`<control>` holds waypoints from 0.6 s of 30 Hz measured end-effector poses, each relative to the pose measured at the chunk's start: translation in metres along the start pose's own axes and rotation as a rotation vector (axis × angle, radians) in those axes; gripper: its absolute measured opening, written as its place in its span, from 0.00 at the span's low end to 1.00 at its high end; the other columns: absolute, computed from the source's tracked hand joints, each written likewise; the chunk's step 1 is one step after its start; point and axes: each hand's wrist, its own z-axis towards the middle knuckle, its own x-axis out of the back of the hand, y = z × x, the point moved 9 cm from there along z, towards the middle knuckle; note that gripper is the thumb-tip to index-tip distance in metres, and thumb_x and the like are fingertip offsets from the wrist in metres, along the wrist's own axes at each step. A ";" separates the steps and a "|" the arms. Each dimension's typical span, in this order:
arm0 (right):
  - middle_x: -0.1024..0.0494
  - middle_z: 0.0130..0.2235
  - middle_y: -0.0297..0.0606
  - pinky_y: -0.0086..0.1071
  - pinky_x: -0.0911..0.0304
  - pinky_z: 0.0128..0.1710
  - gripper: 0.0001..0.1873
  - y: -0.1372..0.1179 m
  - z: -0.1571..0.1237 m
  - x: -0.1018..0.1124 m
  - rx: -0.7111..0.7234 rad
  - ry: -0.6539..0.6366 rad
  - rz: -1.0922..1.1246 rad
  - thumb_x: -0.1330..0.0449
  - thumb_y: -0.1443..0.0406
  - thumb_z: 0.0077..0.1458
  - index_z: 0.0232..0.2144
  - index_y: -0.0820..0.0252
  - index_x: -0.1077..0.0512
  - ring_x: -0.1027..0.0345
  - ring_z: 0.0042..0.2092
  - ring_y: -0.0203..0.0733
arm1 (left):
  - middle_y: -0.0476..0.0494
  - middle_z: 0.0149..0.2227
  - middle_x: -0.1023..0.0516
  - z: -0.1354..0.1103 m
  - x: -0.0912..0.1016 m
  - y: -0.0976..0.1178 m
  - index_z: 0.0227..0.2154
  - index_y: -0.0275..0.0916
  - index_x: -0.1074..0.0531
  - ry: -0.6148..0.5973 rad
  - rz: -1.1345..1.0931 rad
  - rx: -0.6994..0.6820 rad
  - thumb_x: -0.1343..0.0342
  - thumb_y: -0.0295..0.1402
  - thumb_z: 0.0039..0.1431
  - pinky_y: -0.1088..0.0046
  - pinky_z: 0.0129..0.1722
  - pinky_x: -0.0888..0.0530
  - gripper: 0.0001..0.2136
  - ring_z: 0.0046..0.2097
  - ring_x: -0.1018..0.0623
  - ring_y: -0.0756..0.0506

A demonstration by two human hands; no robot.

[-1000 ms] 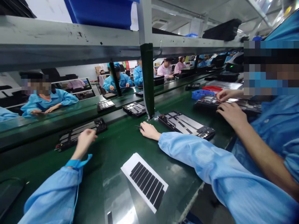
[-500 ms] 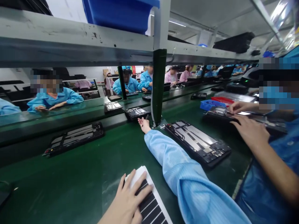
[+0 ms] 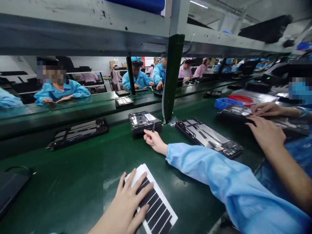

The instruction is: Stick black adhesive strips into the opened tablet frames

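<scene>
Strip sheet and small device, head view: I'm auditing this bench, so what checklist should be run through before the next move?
1. Left hand lies flat on the strip sheet, pinning it: ok.
2. Right hand grips the thin dark tool: ok.
3. Tool tip touches the small device: cannot tell.
4. Tablet frame lies apart from the right hand: ok.
5. Co-worker's hand is clear of the small device: ok.

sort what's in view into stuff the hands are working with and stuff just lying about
In hand: left hand flat on strip sheet; right hand holding thin dark tool at small open device.
Lying about: open tablet; dark frame; blue tray.
</scene>
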 end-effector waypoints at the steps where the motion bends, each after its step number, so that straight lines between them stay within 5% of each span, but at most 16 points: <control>1: 0.49 0.07 0.25 0.20 0.66 0.10 0.20 0.004 -0.022 0.002 -0.036 -0.036 -0.021 0.47 0.67 0.55 0.13 0.68 0.39 0.61 0.10 0.22 | 0.50 0.62 0.53 -0.001 0.001 0.000 0.59 0.51 0.54 0.006 -0.004 0.011 0.60 0.36 0.62 0.44 0.53 0.44 0.23 0.60 0.49 0.33; 4: 0.51 0.06 0.23 0.20 0.69 0.10 0.19 0.008 -0.090 0.025 -0.145 -0.080 -0.065 0.43 0.64 0.51 0.12 0.67 0.39 0.63 0.09 0.21 | 0.48 0.61 0.50 -0.001 0.002 0.002 0.59 0.50 0.52 0.006 -0.041 0.028 0.60 0.33 0.61 0.44 0.54 0.45 0.23 0.60 0.47 0.35; 8: 0.35 0.16 0.28 0.20 0.70 0.11 0.16 0.000 -0.166 0.083 -0.250 0.077 -0.093 0.38 0.63 0.43 0.18 0.64 0.42 0.62 0.11 0.18 | 0.41 0.61 0.51 0.001 0.003 0.003 0.56 0.46 0.46 -0.010 -0.116 0.058 0.57 0.29 0.58 0.48 0.53 0.42 0.22 0.59 0.46 0.36; 12: 0.43 0.13 0.25 0.21 0.69 0.13 0.17 -0.011 -0.221 0.124 -0.326 0.165 -0.351 0.42 0.58 0.48 0.18 0.65 0.38 0.64 0.12 0.19 | 0.37 0.58 0.47 0.005 0.009 0.004 0.53 0.41 0.41 -0.005 -0.206 0.067 0.57 0.29 0.58 0.53 0.52 0.39 0.19 0.57 0.43 0.37; 16: 0.35 0.16 0.32 0.23 0.65 0.12 0.19 -0.018 -0.252 0.128 -0.420 0.076 -0.677 0.45 0.52 0.50 0.28 0.64 0.32 0.56 0.11 0.23 | 0.40 0.56 0.42 0.014 0.007 0.008 0.53 0.40 0.42 -0.076 -0.318 -0.001 0.59 0.29 0.59 0.59 0.53 0.38 0.18 0.56 0.43 0.40; 18: 0.33 0.16 0.35 0.24 0.56 0.12 0.24 -0.030 -0.252 0.116 -0.333 0.030 -0.748 0.50 0.48 0.52 0.30 0.64 0.30 0.47 0.12 0.28 | 0.40 0.56 0.43 0.017 0.007 0.011 0.52 0.40 0.42 -0.078 -0.332 -0.022 0.59 0.29 0.59 0.59 0.53 0.39 0.17 0.57 0.44 0.41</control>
